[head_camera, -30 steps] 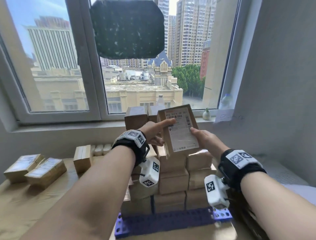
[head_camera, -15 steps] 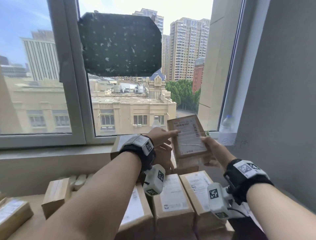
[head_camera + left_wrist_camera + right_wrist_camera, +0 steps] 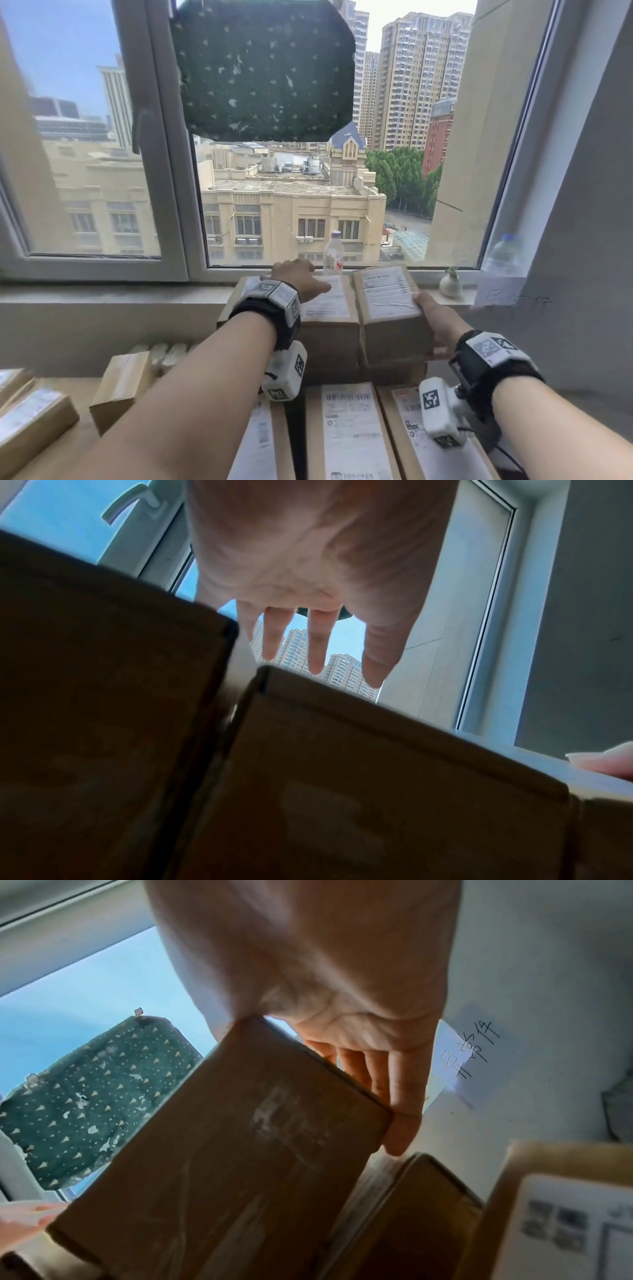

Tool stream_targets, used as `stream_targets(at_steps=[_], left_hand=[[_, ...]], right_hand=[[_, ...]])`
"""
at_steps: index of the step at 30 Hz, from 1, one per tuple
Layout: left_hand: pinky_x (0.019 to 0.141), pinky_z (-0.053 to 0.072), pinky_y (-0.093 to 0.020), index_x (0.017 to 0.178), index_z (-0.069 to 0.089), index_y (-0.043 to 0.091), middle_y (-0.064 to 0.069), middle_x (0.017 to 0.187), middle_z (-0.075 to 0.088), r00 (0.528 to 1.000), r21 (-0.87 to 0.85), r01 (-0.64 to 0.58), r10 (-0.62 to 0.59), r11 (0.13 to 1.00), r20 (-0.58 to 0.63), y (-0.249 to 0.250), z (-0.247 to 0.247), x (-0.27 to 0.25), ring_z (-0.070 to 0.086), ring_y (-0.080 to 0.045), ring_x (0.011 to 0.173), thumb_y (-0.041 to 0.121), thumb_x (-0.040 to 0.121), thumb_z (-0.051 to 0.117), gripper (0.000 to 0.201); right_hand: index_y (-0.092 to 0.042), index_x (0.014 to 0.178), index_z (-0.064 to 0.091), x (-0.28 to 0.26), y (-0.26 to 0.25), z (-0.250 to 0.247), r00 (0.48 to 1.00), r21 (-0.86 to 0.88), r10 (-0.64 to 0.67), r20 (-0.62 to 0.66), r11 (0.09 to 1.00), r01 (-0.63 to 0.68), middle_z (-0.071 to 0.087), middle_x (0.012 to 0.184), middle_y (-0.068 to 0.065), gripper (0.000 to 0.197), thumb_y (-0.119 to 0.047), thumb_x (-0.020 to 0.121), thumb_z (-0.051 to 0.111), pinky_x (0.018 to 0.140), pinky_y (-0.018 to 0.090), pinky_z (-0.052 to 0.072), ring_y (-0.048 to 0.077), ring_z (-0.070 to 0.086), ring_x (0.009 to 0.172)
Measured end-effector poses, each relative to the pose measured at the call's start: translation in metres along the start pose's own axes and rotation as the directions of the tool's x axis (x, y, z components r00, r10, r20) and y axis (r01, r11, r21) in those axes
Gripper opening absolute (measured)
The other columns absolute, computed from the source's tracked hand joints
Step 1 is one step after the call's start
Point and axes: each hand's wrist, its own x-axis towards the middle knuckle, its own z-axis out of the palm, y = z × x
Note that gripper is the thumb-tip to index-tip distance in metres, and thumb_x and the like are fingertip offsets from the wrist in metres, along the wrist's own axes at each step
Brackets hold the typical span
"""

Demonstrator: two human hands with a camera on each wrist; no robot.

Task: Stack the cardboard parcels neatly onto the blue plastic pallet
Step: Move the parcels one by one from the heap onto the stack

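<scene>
1. Big change from a second back: the parcel (image 3: 388,301) was up in the air between both hands, tilted with its label facing the camera. Now it's down on the top rear tier of the stack, label up, just beside the neighbouring parcel (image 3: 325,305) on its left.

2. The right hand (image 3: 436,323) is on the parcel's right end, thumb near the top edge, fingers (image 3: 404,1096) running down its far side. They're wrapped against the box, so I'd call that holding it, not just touching.

3. The left hand (image 3: 298,279) has come off the carried box. It lies flat on the neighbour's top, fingers (image 3: 316,642) straight and spread, gripping nothing.

4. What that means, I reckon: the placing step is basically done and this is the squaring-up bit, one hand steadying the stack while the other nudges.

5. Looks-wise, it's a plain brown cardboard box with a white shipping label over most of the top. From the right wrist view it looks a bit skewed against the box beneath, and the left wrist view shows a narrow gap to the neighbour. Probably wants a small push left.

6. The blue pallet itself isn't visible now. More parcels (image 3: 34,421) wait on the desk (image 3: 72,445) to the left, so the job isn't finished.
</scene>
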Motion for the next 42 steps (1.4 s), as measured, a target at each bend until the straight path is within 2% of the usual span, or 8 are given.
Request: stream_targets(at_steps=[7,14,20,24,32,34,38,42], left_hand=[[0.106,0.040,-0.042,0.129,0.056,0.023,-0.003,0.134,0.055,0.996,0.020,0.072,-0.073,0.997,0.055,-0.003,0.015,0.007,0.046,-0.027,0.126,0.055,0.076,0.066,0.062],[0.103,0.041,-0.037,0.136,0.051,0.020,-0.005,0.138,0.051,0.997,-0.021,0.075,-0.075,0.997,0.019,-0.003,0.015,0.002,0.046,-0.025,0.128,0.052,0.079,0.066,0.067],[0.108,0.039,-0.043,0.140,0.045,0.021,-0.004,0.143,0.048,0.996,-0.088,0.080,-0.084,0.993,-0.037,-0.012,0.007,-0.020,0.045,-0.025,0.130,0.056,0.078,0.065,0.074],[0.103,0.041,-0.038,0.142,0.041,0.018,-0.007,0.143,0.047,0.985,-0.188,0.095,-0.120,0.977,-0.125,-0.024,-0.009,-0.049,0.048,-0.026,0.128,0.046,0.083,0.067,0.070],[0.079,0.047,-0.030,0.104,0.062,0.019,-0.002,0.110,0.064,0.828,-0.334,0.166,-0.315,0.928,-0.464,-0.076,-0.004,-0.124,0.059,-0.023,0.096,0.028,0.084,0.060,0.022],[0.078,0.045,-0.030,0.104,0.062,0.016,-0.005,0.110,0.064,0.811,-0.360,0.286,-0.425,0.888,-0.402,-0.090,0.003,-0.138,0.060,-0.026,0.097,0.027,0.082,0.061,0.024],[0.090,0.048,-0.033,0.124,0.058,0.003,-0.015,0.122,0.062,0.840,-0.259,0.528,-0.542,0.809,0.022,-0.116,0.022,-0.160,0.061,-0.031,0.111,0.045,0.084,0.067,0.058],[0.102,0.048,-0.043,0.129,0.052,0.009,-0.012,0.122,0.061,0.796,-0.184,0.567,-0.477,0.803,0.373,-0.118,0.039,-0.180,0.061,-0.031,0.116,0.056,0.080,0.068,0.069]], right_hand=[[-0.009,0.083,0.053,0.009,0.003,0.005,0.997,0.024,0.072,0.013,0.997,-0.072,0.058,0.082,0.011,0.042,-0.048,0.096,0.045,0.086,0.048,0.051,0.026,0.056,0.072],[-0.014,0.113,0.057,0.012,0.013,-0.003,0.999,-0.091,0.037,0.017,0.995,-0.036,0.061,0.094,0.005,0.046,-0.053,0.095,0.040,0.072,0.039,0.053,0.024,0.059,0.084],[-0.009,0.117,0.056,0.000,0.027,-0.021,0.999,-0.165,0.026,-0.033,0.986,-0.031,0.063,0.107,0.014,0.060,-0.060,0.095,0.034,0.088,0.043,0.047,0.031,0.059,0.098],[-0.004,0.121,0.059,-0.015,0.042,-0.033,0.999,-0.231,0.025,-0.027,0.972,-0.030,0.061,0.116,0.017,0.058,-0.053,0.098,0.036,0.075,0.034,0.041,0.030,0.055,0.099],[-0.003,0.136,0.050,-0.037,0.095,-0.030,0.997,-0.418,0.078,0.023,0.907,-0.062,0.058,0.120,0.018,0.069,-0.059,0.097,0.034,0.077,0.035,0.043,0.033,0.055,0.102],[0.001,0.136,0.050,-0.042,0.100,-0.025,0.998,-0.424,0.049,0.045,0.905,-0.026,0.060,0.118,0.018,0.068,-0.054,0.099,0.038,0.078,0.032,0.044,0.030,0.056,0.096],[0.004,0.140,0.044,-0.054,0.103,-0.016,0.998,-0.530,0.020,0.054,0.848,0.012,0.043,0.147,0.021,0.062,-0.044,0.101,0.043,0.106,0.035,0.032,0.035,0.043,0.134],[0.002,0.127,0.055,-0.060,0.104,-0.012,0.997,-0.641,0.026,0.069,0.767,0.024,0.050,0.139,0.022,0.046,-0.033,0.097,0.051,0.086,0.030,0.035,0.035,0.051,0.122]])
